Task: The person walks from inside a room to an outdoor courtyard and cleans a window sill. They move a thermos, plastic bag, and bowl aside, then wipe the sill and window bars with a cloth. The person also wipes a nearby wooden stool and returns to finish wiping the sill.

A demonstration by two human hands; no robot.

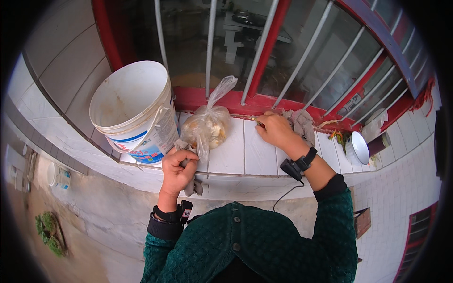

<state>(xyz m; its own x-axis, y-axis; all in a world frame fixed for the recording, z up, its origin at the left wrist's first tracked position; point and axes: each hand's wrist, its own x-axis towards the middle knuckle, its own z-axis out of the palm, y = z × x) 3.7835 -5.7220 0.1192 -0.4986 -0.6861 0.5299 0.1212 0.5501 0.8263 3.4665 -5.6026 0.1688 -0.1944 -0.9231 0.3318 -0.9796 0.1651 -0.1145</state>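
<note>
My left hand (179,169) is closed around a greyish cloth or glove (192,187), which hangs over the front edge of the white tiled window sill (226,159). Just behind it sits a knotted clear plastic bag (208,123) with pale and yellowish contents. My right hand (274,129) is at the back of the sill, near the red window frame (233,106). A small yellowish-green thing (259,122) shows at its fingertips; its kind is unclear. Another crumpled grey cloth (302,123) lies behind and right of that hand.
A large white plastic bucket (136,106) stands on the sill at the left. Metal bars (262,49) cross the window. At the right are peppers (340,138), a white bowl (358,148) and a dark cylindrical container (378,144). A cable (286,192) hangs from my right wrist.
</note>
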